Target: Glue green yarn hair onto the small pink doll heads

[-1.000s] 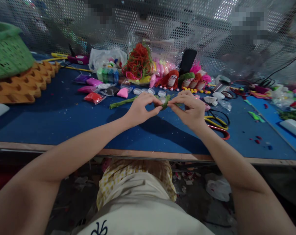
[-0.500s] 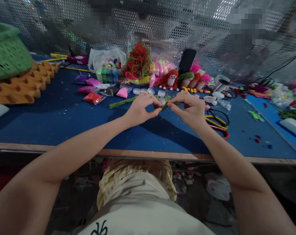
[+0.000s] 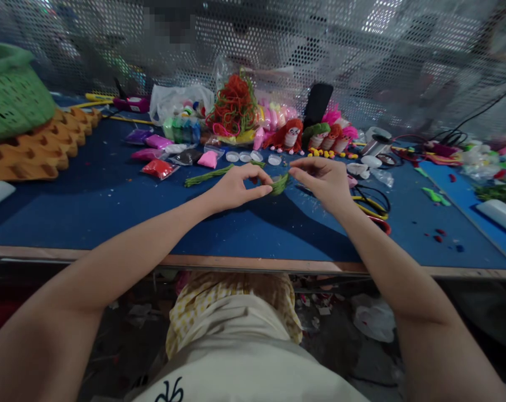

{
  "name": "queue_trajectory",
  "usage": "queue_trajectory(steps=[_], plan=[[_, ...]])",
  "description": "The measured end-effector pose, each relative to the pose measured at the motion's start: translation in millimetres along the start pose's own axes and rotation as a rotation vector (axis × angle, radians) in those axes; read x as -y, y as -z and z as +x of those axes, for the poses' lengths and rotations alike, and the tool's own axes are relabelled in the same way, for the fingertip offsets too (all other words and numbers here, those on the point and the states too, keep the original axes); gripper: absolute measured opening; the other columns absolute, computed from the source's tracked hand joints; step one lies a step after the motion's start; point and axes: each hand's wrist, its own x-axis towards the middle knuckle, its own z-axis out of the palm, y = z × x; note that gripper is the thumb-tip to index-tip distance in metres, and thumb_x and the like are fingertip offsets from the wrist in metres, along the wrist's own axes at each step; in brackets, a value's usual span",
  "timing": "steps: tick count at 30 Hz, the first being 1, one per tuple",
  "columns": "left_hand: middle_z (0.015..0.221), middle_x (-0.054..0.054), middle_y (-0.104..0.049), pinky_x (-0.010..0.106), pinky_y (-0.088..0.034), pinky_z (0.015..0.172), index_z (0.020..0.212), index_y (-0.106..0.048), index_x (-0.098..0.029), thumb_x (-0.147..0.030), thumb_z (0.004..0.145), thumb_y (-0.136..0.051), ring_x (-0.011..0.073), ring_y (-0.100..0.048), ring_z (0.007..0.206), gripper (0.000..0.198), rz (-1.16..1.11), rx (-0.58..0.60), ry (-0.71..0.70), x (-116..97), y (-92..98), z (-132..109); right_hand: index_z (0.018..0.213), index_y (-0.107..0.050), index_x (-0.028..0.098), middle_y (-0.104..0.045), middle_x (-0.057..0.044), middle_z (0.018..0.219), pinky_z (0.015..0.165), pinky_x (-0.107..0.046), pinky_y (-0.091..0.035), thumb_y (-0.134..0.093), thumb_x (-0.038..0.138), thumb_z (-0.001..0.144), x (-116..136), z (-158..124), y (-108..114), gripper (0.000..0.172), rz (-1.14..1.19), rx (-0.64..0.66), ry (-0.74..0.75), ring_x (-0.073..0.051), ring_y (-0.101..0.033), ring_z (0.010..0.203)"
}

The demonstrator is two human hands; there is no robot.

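Note:
Between my hands, above the blue table, is a small piece covered in green yarn (image 3: 280, 184). My left hand (image 3: 242, 187) pinches its left side between thumb and fingers. The fingertips of my right hand (image 3: 320, 177) are pinched together at its upper right edge, on the yarn ends. A bundle of green yarn strands (image 3: 206, 176) lies on the table behind my left hand. Small round white lids (image 3: 244, 157) sit in a row just beyond. Yarn-haired dolls (image 3: 292, 137) stand behind my right hand.
A green basket (image 3: 16, 92) rests on an orange egg tray (image 3: 39, 148) at the left. Bagged coloured clay (image 3: 158, 168), a tangled yarn pile (image 3: 235, 106) and a black phone (image 3: 319, 103) are at the back. Red-handled scissors (image 3: 379, 224) lie right of my right hand.
The piece has turned, so green yarn now covers the pale round part seen before. My right hand has shifted slightly, with its fingers at the yarn's upper right edge.

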Motion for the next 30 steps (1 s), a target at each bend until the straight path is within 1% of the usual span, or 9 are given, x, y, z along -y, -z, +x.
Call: queue_trajectory(steps=[2,4,6,8,10,13,20,24,30], plan=[[0.088,0.005,-0.075,0.033,-0.052,0.078,0.088,-0.073,-0.017,-0.041,0.081,-0.069,0.0168,-0.066,0.081,0.025,-0.106,0.051,0.112,0.6,-0.2,0.7,0.101,-0.079,0.026,-0.078,-0.003,0.094,0.081,-0.039,-0.053,-0.069,0.036,0.087,-0.7,1.2,5.0,0.019,-0.059,-0.070,0.089,-0.020,-0.067,0.085],[0.083,0.004,-0.074,0.032,-0.052,0.076,0.085,-0.073,-0.017,-0.043,0.079,-0.071,0.0154,-0.065,0.076,0.027,-0.200,0.081,0.182,1.6,-1.4,1.4,0.104,-0.078,0.031,-0.078,-0.002,0.103,0.095,-0.044,-0.050,-0.061,0.034,0.093,2.5,0.8,10.3,0.020,-0.090,-0.052,0.250,-0.023,-0.066,0.100],[0.080,0.003,-0.073,0.031,-0.052,0.075,0.083,-0.073,-0.017,-0.043,0.078,-0.072,0.0141,-0.063,0.073,0.027,-0.262,0.089,0.206,2.5,-2.7,1.9,0.110,-0.077,0.034,-0.077,-0.002,0.112,0.103,-0.048,-0.046,-0.053,0.034,0.097,8.0,-1.0,13.8,0.026,-0.093,0.096,0.378,-0.025,-0.063,0.109],[0.078,0.002,-0.072,0.031,-0.052,0.074,0.081,-0.073,-0.017,-0.043,0.077,-0.073,0.0135,-0.062,0.071,0.026,-0.288,0.093,0.209,2.7,-3.4,2.1,0.120,-0.073,0.033,-0.075,-0.004,0.120,0.105,-0.051,-0.044,-0.054,0.041,0.097,12.7,-3.2,14.0,0.031,-0.102,0.265,0.437,-0.027,-0.060,0.113],[0.077,0.002,-0.072,0.031,-0.052,0.073,0.079,-0.073,-0.017,-0.043,0.077,-0.073,0.0133,-0.062,0.070,0.025,-0.305,0.095,0.212,2.2,-3.1,2.1,0.124,-0.071,0.031,-0.073,-0.006,0.119,0.104,-0.053,-0.044,-0.063,0.054,0.090,14.7,-5.1,10.8,0.042,-0.131,0.359,0.451,-0.029,-0.057,0.114],[0.077,0.002,-0.072,0.030,-0.052,0.074,0.079,-0.074,-0.017,-0.042,0.076,-0.075,0.0130,-0.062,0.071,0.025,-0.327,0.108,0.222,0.7,-2.2,1.8,0.122,-0.071,0.030,-0.073,-0.006,0.108,0.103,-0.052,-0.044,-0.075,0.065,0.076,13.7,-6.8,3.9,0.058,-0.153,0.381,0.436,-0.030,-0.056,0.113],[0.080,0.003,-0.075,0.031,-0.054,0.075,0.081,-0.078,-0.018,-0.046,0.073,-0.080,0.0139,-0.064,0.072,0.029,-0.352,0.098,0.227,-2.1,-3.3,1.0,0.108,-0.075,0.032,-0.073,-0.003,0.091,0.097,-0.050,-0.048,-0.076,0.051,0.081,14.0,-7.6,0.0,0.032,-0.151,0.314,0.431,-0.028,-0.059,0.106],[0.083,0.004,-0.077,0.033,-0.055,0.079,0.085,-0.079,-0.019,-0.048,0.071,-0.082,0.0149,-0.067,0.076,0.033,-0.419,0.042,0.240,0.1,-3.7,1.0,0.106,-0.075,0.032,-0.072,-0.003,0.092,0.093,-0.048,-0.051,-0.078,0.045,0.080,14.5,-8.1,0.9,0.029,-0.087,0.270,0.426,-0.026,-0.058,0.102],[0.084,0.004,-0.076,0.034,-0.056,0.080,0.086,-0.077,-0.018,-0.042,0.069,-0.085,0.0151,-0.068,0.078,0.030,-0.486,0.023,0.240,5.1,-5.6,1.1,0.107,-0.073,0.031,-0.070,-0.003,0.095,0.092,-0.046,-0.053,-0.080,0.037,0.079,12.5,-10.5,-2.3,0.030,0.022,0.248,0.395,-0.024,-0.057,0.100]])
